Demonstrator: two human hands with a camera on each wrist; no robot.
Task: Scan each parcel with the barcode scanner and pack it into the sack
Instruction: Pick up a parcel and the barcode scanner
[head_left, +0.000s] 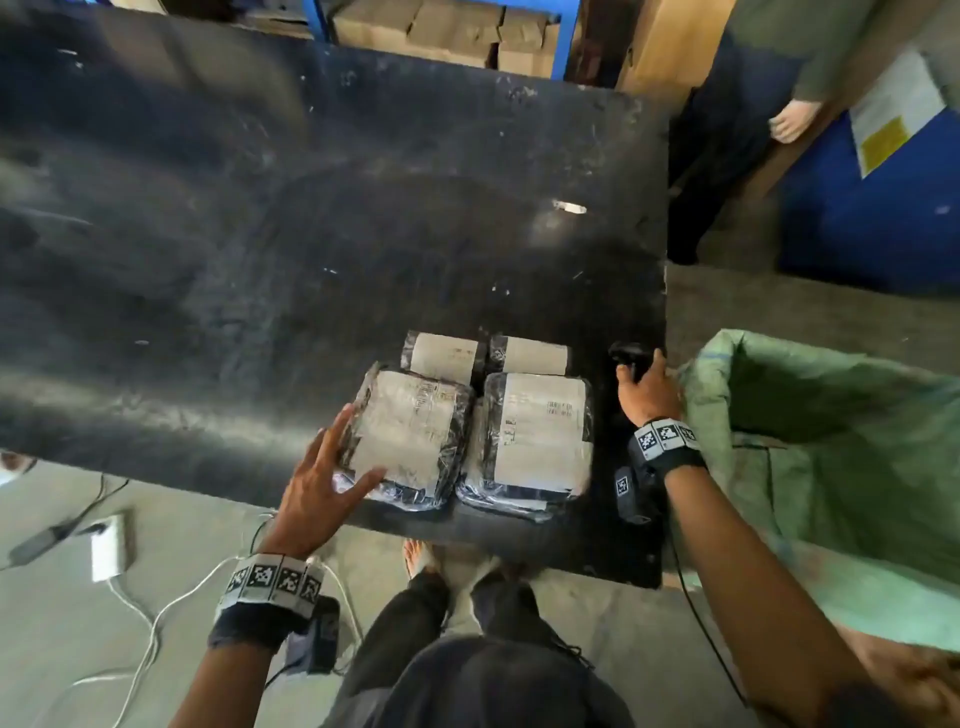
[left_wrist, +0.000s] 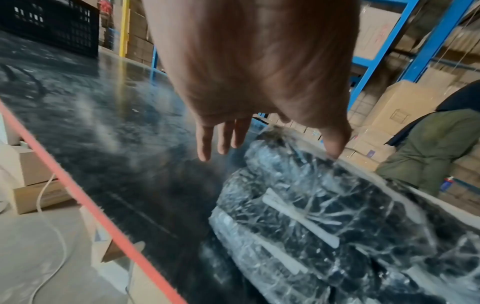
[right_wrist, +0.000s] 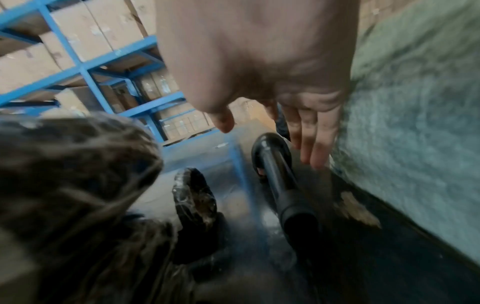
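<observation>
Several parcels in black plastic with white labels lie in a block near the front of the black table (head_left: 260, 234). My left hand (head_left: 349, 451) is spread at the left edge of the front-left parcel (head_left: 410, 436). Its thumb lies on the wrapping and its fingers are straight. In the left wrist view the left hand (left_wrist: 270, 152) hovers over the same parcel (left_wrist: 324, 216) with only the thumb tip touching it. The black barcode scanner (head_left: 626, 353) lies at the table's right edge. My right hand (head_left: 641, 371) is over the scanner (right_wrist: 280, 185), fingers (right_wrist: 311, 148) extended beside it, not curled round it. The green sack (head_left: 831, 415) gapes open to the right.
A person in a green jacket (head_left: 831, 52) stands beyond the table's far right corner, near a blue container (head_left: 857, 218). Blue shelving (right_wrist: 85, 67) holds cardboard boxes. White cables and a power adapter (head_left: 109, 545) lie on the floor at left. A black crate (left_wrist: 52, 26) stands far left.
</observation>
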